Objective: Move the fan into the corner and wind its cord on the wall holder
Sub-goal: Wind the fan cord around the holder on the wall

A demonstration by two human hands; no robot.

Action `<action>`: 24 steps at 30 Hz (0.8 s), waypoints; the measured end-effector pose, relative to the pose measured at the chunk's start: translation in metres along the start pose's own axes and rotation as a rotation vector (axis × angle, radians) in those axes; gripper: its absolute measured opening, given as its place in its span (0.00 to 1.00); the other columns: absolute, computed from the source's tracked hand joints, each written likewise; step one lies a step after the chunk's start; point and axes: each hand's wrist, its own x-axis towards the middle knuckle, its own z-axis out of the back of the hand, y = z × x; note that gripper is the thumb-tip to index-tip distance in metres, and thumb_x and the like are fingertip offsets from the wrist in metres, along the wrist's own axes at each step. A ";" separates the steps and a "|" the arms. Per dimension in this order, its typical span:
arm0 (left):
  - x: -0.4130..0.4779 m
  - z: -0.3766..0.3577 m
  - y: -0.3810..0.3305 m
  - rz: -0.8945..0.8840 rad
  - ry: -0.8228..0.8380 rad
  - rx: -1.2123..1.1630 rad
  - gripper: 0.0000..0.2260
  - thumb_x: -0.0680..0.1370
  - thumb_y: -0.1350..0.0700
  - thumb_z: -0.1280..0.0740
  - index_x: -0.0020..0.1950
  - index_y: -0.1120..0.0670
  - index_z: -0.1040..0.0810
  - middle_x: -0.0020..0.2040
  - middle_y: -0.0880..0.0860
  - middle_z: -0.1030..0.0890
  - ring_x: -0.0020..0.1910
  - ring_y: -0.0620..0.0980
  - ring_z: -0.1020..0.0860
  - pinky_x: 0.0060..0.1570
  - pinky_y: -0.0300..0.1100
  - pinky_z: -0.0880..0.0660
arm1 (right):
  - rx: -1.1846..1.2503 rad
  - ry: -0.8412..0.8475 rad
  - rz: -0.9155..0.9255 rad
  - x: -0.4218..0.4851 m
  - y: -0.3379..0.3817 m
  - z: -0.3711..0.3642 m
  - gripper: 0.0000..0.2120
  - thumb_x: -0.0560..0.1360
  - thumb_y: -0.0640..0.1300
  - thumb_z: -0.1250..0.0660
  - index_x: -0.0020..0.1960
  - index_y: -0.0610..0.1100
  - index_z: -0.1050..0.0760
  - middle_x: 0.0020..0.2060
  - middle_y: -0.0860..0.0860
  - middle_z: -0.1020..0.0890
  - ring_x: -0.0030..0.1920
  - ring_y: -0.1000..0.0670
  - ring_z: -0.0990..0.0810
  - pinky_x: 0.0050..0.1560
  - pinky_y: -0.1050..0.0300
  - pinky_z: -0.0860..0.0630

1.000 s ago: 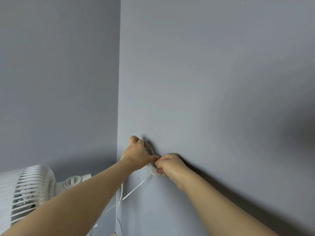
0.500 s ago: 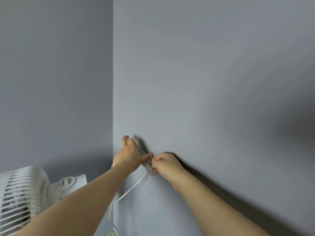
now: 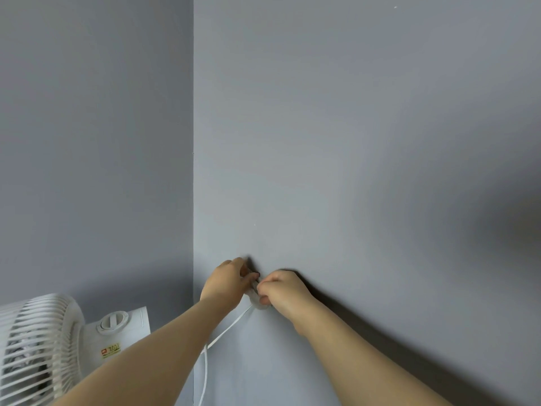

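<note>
Closest to the viewer, two bare forearms rise from the bottom edge, at 7 and 5 o'clock, and meet just below the middle of the view. At 8 o'clock stands the white fan [image 3: 44, 347]: a ribbed round grille with a boxy motor housing behind it that carries a round knob and a small yellow sticker. It sits close beside the corner where two grey-blue walls [image 3: 351, 142] join.

From the bottom edge near 6 o'clock the white cord [image 3: 231, 325] climbs along the corner line, bends behind the left forearm and slants up toward 1 o'clock to the hands.

The left hand [image 3: 225, 284] is against the right-hand wall, its fingers [image 3: 240, 263] and thumb curled over the upper side of the wall holder [image 3: 255, 297]. That holder is a small pale lump, mostly hidden between the two hands. The right hand [image 3: 282, 291] touches the left from 3 o'clock; its curled fingers [image 3: 265, 288] pinch the cord tight at the holder.

Farther off, both walls rise plain to the top edge, with shadows of the arms trailing toward 4 o'clock.
</note>
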 end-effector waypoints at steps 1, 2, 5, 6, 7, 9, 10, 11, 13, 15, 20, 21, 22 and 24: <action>0.000 0.001 0.000 -0.002 0.004 0.016 0.08 0.78 0.50 0.38 0.47 0.55 0.26 0.53 0.54 0.19 0.44 0.49 0.27 0.39 0.39 0.32 | 0.015 0.005 -0.004 0.000 0.000 0.000 0.06 0.74 0.36 0.41 0.42 0.44 0.28 0.38 0.46 0.24 0.41 0.48 0.26 0.41 0.59 0.31; 0.000 0.002 0.000 -0.004 0.008 0.026 0.08 0.79 0.51 0.39 0.45 0.54 0.27 0.51 0.54 0.18 0.43 0.49 0.27 0.36 0.38 0.33 | 0.030 0.013 -0.007 0.000 0.001 0.000 0.07 0.74 0.35 0.42 0.42 0.44 0.28 0.36 0.46 0.24 0.40 0.48 0.26 0.40 0.60 0.31; -0.001 0.005 0.001 -0.017 -0.004 0.011 0.10 0.79 0.52 0.39 0.39 0.51 0.30 0.44 0.52 0.18 0.40 0.49 0.28 0.29 0.33 0.37 | 0.066 0.026 -0.010 -0.001 0.001 0.001 0.09 0.75 0.33 0.42 0.40 0.44 0.29 0.32 0.48 0.26 0.37 0.49 0.27 0.35 0.63 0.32; -0.001 0.005 0.002 -0.015 -0.012 -0.009 0.11 0.79 0.52 0.38 0.36 0.50 0.30 0.40 0.50 0.21 0.39 0.49 0.28 0.28 0.32 0.38 | 0.070 0.028 -0.012 -0.001 0.001 0.002 0.10 0.75 0.33 0.43 0.39 0.44 0.29 0.33 0.47 0.25 0.36 0.50 0.26 0.35 0.64 0.32; -0.002 0.004 0.004 -0.008 -0.018 -0.034 0.13 0.79 0.51 0.38 0.35 0.50 0.30 0.37 0.48 0.23 0.38 0.49 0.28 0.28 0.31 0.38 | 0.072 0.029 -0.012 -0.001 0.001 0.002 0.10 0.75 0.33 0.43 0.38 0.44 0.29 0.34 0.47 0.25 0.37 0.49 0.26 0.35 0.64 0.32; -0.002 0.004 0.006 0.036 -0.020 -0.116 0.12 0.78 0.50 0.36 0.35 0.51 0.28 0.33 0.45 0.26 0.36 0.47 0.29 0.29 0.30 0.37 | 0.067 0.029 -0.011 -0.002 0.001 0.001 0.12 0.75 0.33 0.43 0.36 0.44 0.30 0.37 0.45 0.24 0.39 0.48 0.25 0.36 0.63 0.30; -0.001 0.003 0.007 0.065 -0.006 -0.156 0.12 0.78 0.50 0.36 0.35 0.51 0.27 0.32 0.45 0.27 0.35 0.44 0.29 0.30 0.30 0.37 | 0.061 0.026 -0.010 -0.002 0.000 0.001 0.12 0.75 0.33 0.43 0.35 0.44 0.30 0.38 0.44 0.23 0.40 0.47 0.24 0.39 0.61 0.30; -0.001 0.003 0.008 0.088 0.016 -0.199 0.12 0.78 0.50 0.36 0.35 0.50 0.27 0.33 0.44 0.27 0.35 0.43 0.30 0.31 0.31 0.37 | 0.055 0.022 -0.010 -0.002 0.000 0.001 0.13 0.75 0.33 0.42 0.34 0.45 0.29 0.40 0.44 0.23 0.42 0.47 0.24 0.41 0.59 0.29; 0.001 0.003 0.011 0.126 0.080 -0.294 0.10 0.78 0.51 0.36 0.37 0.51 0.27 0.36 0.48 0.25 0.40 0.47 0.28 0.35 0.35 0.35 | 0.061 0.021 -0.012 -0.002 0.000 0.002 0.14 0.75 0.33 0.43 0.33 0.45 0.29 0.42 0.43 0.23 0.43 0.47 0.24 0.42 0.59 0.28; 0.002 0.003 0.014 0.143 0.132 -0.344 0.08 0.79 0.54 0.38 0.41 0.53 0.27 0.41 0.51 0.24 0.43 0.50 0.28 0.36 0.37 0.34 | 0.077 0.029 -0.018 -0.003 0.000 0.002 0.16 0.76 0.31 0.44 0.33 0.45 0.30 0.43 0.43 0.23 0.44 0.46 0.25 0.38 0.63 0.29; -0.003 0.004 0.017 0.215 0.156 -0.528 0.11 0.80 0.57 0.41 0.63 0.55 0.33 0.51 0.57 0.23 0.46 0.53 0.23 0.37 0.36 0.30 | 0.088 0.029 0.022 -0.005 -0.001 0.003 0.18 0.77 0.29 0.47 0.34 0.45 0.30 0.45 0.43 0.23 0.41 0.48 0.24 0.36 0.69 0.29; -0.005 0.003 0.017 0.237 0.153 -0.557 0.15 0.80 0.56 0.42 0.67 0.55 0.37 0.51 0.57 0.22 0.46 0.53 0.22 0.41 0.38 0.29 | 0.085 0.023 0.026 -0.006 -0.001 0.003 0.18 0.77 0.30 0.47 0.34 0.45 0.30 0.45 0.43 0.23 0.42 0.47 0.23 0.37 0.69 0.29; -0.006 0.001 0.017 0.264 0.147 -0.587 0.19 0.80 0.55 0.42 0.70 0.55 0.40 0.52 0.57 0.22 0.47 0.53 0.21 0.45 0.40 0.28 | 0.085 0.018 0.030 -0.007 -0.002 0.003 0.18 0.77 0.30 0.47 0.34 0.45 0.29 0.45 0.43 0.23 0.44 0.47 0.23 0.37 0.69 0.29; -0.010 -0.003 0.018 0.324 0.128 -0.672 0.22 0.80 0.55 0.41 0.72 0.56 0.43 0.51 0.58 0.20 0.48 0.53 0.21 0.50 0.44 0.28 | 0.088 0.013 0.039 -0.008 -0.002 0.002 0.18 0.77 0.30 0.47 0.34 0.44 0.29 0.43 0.43 0.23 0.46 0.47 0.24 0.38 0.68 0.30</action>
